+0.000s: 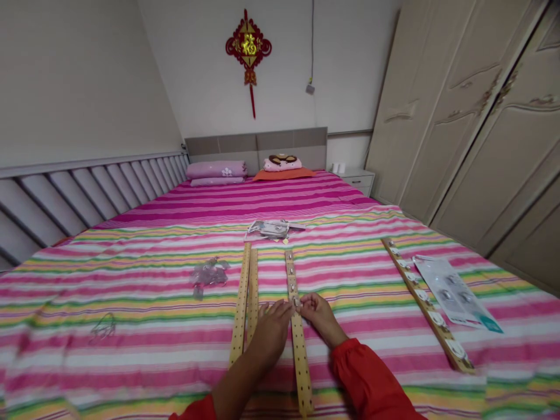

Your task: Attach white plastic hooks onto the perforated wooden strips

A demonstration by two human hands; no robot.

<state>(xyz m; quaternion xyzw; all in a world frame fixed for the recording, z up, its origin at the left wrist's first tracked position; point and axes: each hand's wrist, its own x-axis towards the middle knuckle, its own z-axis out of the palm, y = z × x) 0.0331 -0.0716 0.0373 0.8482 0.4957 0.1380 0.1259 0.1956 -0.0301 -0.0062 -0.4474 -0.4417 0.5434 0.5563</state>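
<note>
A narrow wooden strip with rows of holes [300, 356] lies lengthwise on the bed in front of me. Several small shiny metal pieces [291, 271] sit in a line along its far part. My left hand [271, 326] is closed at the strip's left edge, its fingertips beside one such metal piece. From the other side my right hand [322, 318] pinches at this same piece, thumb and fingers together. Fingers partly hide the piece, so its exact shape is unclear. Left of my left hand, two more perforated wooden strips [240, 315] lie side by side.
At right lies a wooden strip bearing round white-backed items [423, 297], beside a blister package [457, 294]. Clear plastic bags [210, 275] and a thin clear loop [104, 326] are at left. More packaging [273, 229] lies beyond the strips. A bed rail [96, 195] runs along the left.
</note>
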